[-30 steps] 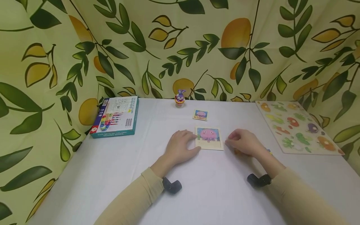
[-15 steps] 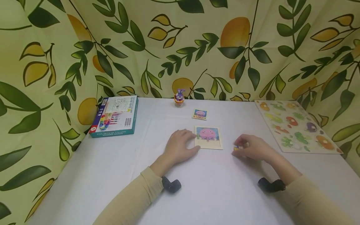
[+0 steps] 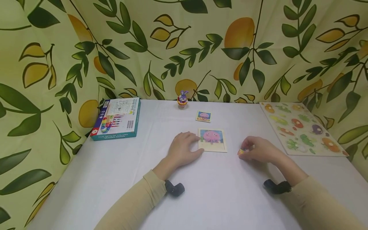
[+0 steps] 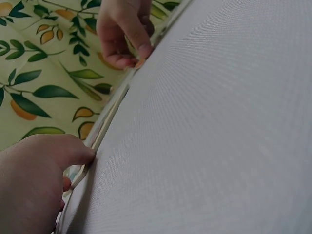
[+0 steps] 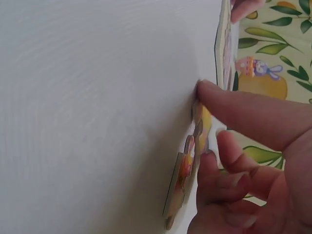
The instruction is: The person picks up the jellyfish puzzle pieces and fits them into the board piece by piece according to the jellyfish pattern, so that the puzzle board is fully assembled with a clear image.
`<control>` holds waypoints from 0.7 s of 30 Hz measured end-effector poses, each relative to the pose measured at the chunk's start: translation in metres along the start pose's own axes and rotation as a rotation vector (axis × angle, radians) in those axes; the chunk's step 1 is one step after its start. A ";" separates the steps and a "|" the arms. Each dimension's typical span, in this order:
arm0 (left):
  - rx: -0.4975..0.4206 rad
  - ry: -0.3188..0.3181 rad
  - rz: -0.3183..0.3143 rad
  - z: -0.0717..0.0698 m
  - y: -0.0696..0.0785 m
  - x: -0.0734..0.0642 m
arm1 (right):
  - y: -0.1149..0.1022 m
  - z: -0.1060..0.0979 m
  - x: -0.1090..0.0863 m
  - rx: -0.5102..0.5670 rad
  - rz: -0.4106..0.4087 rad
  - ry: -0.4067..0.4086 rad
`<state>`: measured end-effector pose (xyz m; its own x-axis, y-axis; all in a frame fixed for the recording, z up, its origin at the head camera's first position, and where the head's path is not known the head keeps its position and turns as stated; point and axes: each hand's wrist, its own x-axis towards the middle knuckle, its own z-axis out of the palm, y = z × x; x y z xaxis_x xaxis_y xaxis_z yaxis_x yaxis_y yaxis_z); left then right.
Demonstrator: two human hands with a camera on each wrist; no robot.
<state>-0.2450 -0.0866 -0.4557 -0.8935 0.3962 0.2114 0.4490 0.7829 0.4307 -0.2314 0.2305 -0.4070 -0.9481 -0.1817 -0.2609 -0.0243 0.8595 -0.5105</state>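
Note:
Near the middle of the table lies a square wooden puzzle board point(image 3: 212, 147) with a pink octopus picture and a bare pale strip along its lower part. My left hand point(image 3: 184, 149) rests at its left side, thumb touching the lower left corner and fingers along the left edge. To the right of the board, my right hand point(image 3: 260, 150) pinches a small yellow and orange puzzle piece point(image 3: 241, 152) between thumb and fingers, low over the table. Further loose puzzle pieces point(image 5: 179, 183) lie beneath that hand in the right wrist view, mostly hidden from the head view.
A small octopus picture card point(image 3: 203, 116) lies behind the board. Farther back stands a purple rabbit figure point(image 3: 182, 99). A boxed bead set point(image 3: 116, 119) sits at the back left, and a vegetable puzzle board point(image 3: 302, 129) at the right. A leaf-patterned cloth point(image 3: 161, 57) hangs behind.
My right hand has drawn away from the board's right edge, a little right and nearer, and now pinches a puzzle piece, which has turned slightly. My left hand has stayed in place.

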 end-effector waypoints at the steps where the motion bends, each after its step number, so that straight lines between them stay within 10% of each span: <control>1: -0.001 0.000 -0.001 0.000 0.000 0.000 | -0.001 0.000 0.001 0.012 0.001 0.001; 21: 0.001 -0.025 -0.030 -0.001 0.002 0.001 | -0.023 0.016 0.012 0.095 -0.107 -0.022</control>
<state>-0.2446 -0.0855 -0.4535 -0.9061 0.3845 0.1763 0.4221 0.7951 0.4355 -0.2372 0.2007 -0.4110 -0.9345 -0.2810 -0.2186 -0.0935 0.7862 -0.6109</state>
